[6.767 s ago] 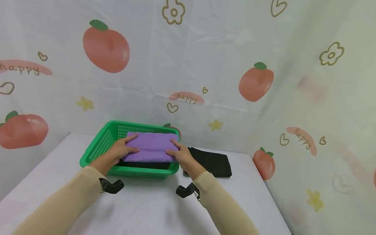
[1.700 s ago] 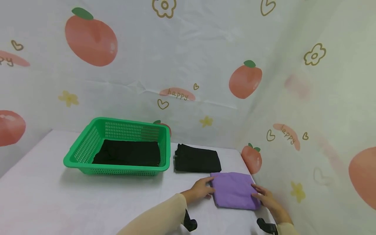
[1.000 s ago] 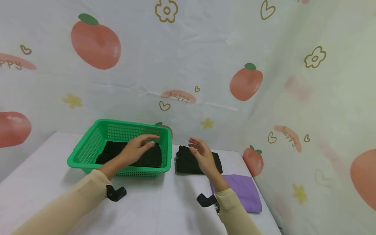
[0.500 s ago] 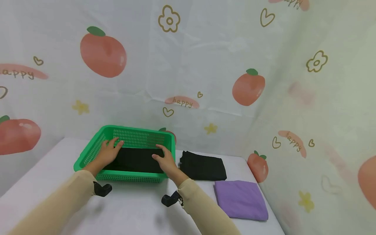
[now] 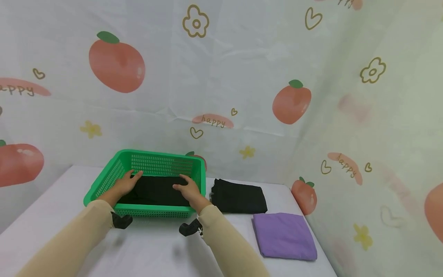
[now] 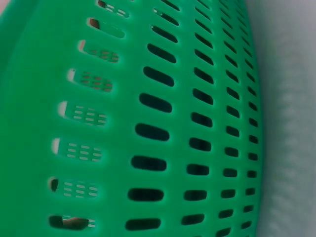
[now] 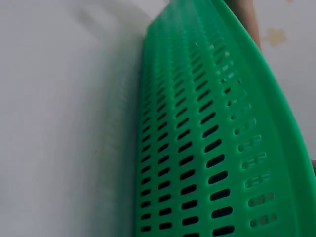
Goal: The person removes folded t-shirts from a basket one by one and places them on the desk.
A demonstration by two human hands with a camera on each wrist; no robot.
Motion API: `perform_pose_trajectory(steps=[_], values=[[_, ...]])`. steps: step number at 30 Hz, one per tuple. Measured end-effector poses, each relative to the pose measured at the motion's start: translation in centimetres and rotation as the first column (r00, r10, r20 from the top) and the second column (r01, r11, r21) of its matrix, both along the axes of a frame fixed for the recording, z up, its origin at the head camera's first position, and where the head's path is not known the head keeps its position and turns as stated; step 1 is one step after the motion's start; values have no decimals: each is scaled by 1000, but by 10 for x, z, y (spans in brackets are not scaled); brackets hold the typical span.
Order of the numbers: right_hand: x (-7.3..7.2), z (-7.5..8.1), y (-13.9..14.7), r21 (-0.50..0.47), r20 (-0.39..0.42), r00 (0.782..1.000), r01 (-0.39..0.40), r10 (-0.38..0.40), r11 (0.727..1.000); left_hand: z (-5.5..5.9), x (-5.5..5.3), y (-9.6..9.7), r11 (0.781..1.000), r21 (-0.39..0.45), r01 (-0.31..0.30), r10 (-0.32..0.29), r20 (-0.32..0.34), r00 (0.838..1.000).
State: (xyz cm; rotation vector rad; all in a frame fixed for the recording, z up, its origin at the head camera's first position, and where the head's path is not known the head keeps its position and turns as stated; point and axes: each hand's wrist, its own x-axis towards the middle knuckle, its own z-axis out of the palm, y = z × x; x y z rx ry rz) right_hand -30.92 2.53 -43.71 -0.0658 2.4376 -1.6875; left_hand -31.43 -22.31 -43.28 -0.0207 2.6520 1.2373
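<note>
A green plastic basket [image 5: 155, 209] with slotted walls stands on the white table, and a folded black cloth [image 5: 157, 190] lies in it. My left hand [image 5: 125, 184] reaches over the front rim, thumb and fingers spread at the cloth's left end. At its right end is my right hand [image 5: 191, 192], with thumb and forefinger apart over the cloth. The lower fingers of both hands are hidden. The left wrist view is filled by the basket's slotted wall [image 6: 182, 138]; in the right wrist view the outer wall [image 7: 197, 148] and rim show.
Right of the basket lies a second folded black cloth [image 5: 238, 196]. Nearer the table's right edge is a folded purple cloth [image 5: 285, 236]. A printed white curtain [image 5: 221, 77] hangs close behind the basket and along the right side.
The purple cloth was lifted from the basket and laid at the table's right, then released. Both hands came back to the basket and have sunk lower around the black cloth there.
</note>
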Motion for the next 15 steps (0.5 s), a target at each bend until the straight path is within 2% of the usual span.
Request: perform_pose_trajectory(steps=[10,15], values=[[-6,-1,-2,20,97,994,47,-49,999,-2,-1,-1,999,34,34,-34,-3,999],[-6,-3,-1,44,98,992,74,-78,996,-4,-2,0,998,43,55,-56,12,998]])
